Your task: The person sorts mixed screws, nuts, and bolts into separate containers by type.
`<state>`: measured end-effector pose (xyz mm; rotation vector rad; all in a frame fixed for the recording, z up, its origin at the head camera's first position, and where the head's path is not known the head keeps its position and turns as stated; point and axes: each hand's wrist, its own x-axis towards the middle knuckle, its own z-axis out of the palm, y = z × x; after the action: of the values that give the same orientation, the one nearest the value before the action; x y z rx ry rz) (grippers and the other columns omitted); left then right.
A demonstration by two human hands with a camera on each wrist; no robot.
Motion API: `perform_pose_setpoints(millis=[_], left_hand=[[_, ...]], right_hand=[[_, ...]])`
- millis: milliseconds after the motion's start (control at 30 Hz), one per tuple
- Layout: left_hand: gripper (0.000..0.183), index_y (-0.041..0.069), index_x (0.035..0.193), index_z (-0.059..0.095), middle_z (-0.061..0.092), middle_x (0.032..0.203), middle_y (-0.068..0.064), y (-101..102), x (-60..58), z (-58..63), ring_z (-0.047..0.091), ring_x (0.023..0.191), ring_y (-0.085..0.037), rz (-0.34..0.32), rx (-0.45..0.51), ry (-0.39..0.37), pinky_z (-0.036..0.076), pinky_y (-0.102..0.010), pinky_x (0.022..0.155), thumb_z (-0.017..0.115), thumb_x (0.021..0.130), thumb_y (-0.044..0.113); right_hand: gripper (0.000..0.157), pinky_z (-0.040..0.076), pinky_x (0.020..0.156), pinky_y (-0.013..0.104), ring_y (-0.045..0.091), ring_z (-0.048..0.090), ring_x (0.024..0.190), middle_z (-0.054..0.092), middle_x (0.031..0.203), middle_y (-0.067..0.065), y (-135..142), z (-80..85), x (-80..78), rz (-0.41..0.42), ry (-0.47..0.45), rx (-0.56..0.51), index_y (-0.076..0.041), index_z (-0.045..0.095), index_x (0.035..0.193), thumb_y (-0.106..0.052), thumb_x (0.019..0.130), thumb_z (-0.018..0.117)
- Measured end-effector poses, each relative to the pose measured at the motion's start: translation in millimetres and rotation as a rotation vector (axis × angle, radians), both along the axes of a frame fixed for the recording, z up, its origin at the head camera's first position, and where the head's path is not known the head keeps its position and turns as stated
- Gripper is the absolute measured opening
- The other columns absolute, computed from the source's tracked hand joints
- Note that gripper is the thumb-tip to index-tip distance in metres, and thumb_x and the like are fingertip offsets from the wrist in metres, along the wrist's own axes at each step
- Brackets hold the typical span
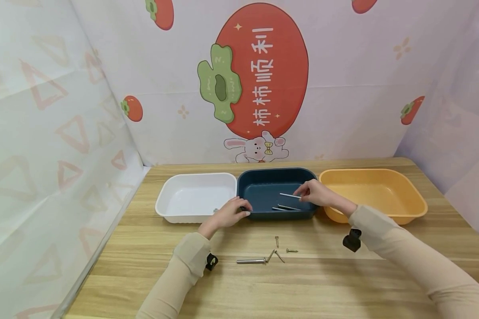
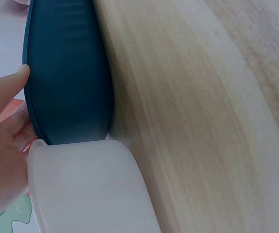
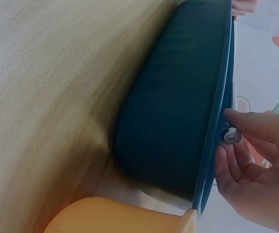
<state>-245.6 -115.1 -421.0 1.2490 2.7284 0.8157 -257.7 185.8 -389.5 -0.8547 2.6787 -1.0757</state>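
Observation:
My left hand [image 1: 228,213] grips the near-left corner of the dark blue tray [image 1: 277,216]. In the left wrist view its thumb lies on the outer side of the rim and the fingers go behind it. Over the right part of that tray, my right hand [image 1: 312,193] pinches a long silver bolt [image 1: 289,195]. Its round head [image 3: 231,136] shows between thumb and fingers in the right wrist view. Below it, similar long bolts [image 1: 288,207] lie on the tray's floor.
A white tray [image 1: 167,215] adjoins on the left, with a small metal piece [image 1: 215,210] inside. To the right stands a yellow tray [image 1: 413,217]. On the wooden table [image 1: 303,288] in front lie a thick bolt [image 1: 251,261] and several small screws [image 1: 279,256].

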Motion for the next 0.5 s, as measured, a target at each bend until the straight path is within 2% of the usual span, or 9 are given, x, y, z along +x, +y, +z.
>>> perform_pose_setpoints(millis=[333, 500], left_hand=[[0.012, 0.003, 0.095, 0.060, 0.060, 0.094, -0.007, 0.5, -0.1, 0.1, 0.050, 0.090, -0.020, 0.005, -0.006, 0.001, 0.039, -0.033, 0.083, 0.054, 0.088, 0.009], [0.012, 0.004, 0.096, 0.060, 0.060, 0.094, -0.007, 0.9, 0.6, 0.8, 0.050, 0.090, -0.020, 0.009, -0.009, 0.000, 0.039, -0.033, 0.083, 0.054, 0.088, 0.009]], right_hand=[[0.016, 0.035, 0.049, 0.021, 0.010, 0.040, 0.052, 0.051, 0.061, 0.003, 1.6, -3.2, -9.0, -0.029, -0.043, 0.006, 0.013, 0.062, 0.091, 0.008, 0.076, 0.060], [0.019, 0.044, 0.056, 0.023, 0.015, 0.050, 0.062, 0.060, 0.073, 0.013, 1.3, -4.9, -10.8, -0.055, -0.031, -0.002, 0.012, 0.061, 0.094, 0.004, 0.077, 0.061]])
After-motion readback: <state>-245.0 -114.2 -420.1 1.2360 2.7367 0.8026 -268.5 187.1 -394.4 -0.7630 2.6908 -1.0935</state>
